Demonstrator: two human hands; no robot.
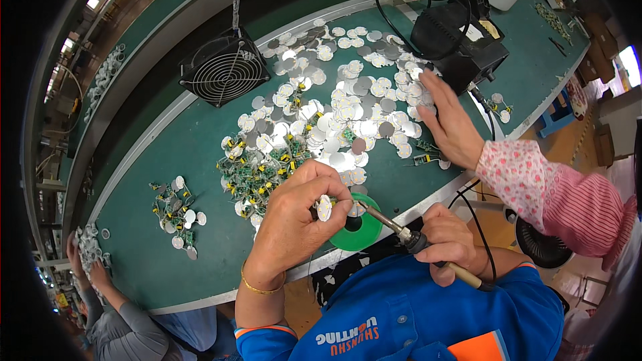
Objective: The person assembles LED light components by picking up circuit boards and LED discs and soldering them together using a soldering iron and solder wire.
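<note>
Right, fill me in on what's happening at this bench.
A person is soldering: the left hand pinches a small round board, and the right hand brings a soldering iron to it, above a green solder spool. Another person's hand reaches into the pile of round boards on the green table.

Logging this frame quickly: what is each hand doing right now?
Left hand: closed, pinching a small round LED board.
Right hand: closed around a soldering iron.

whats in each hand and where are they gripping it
Left hand pinches a small round disc by its edge; right hand grips a soldering iron by its handle.
</note>
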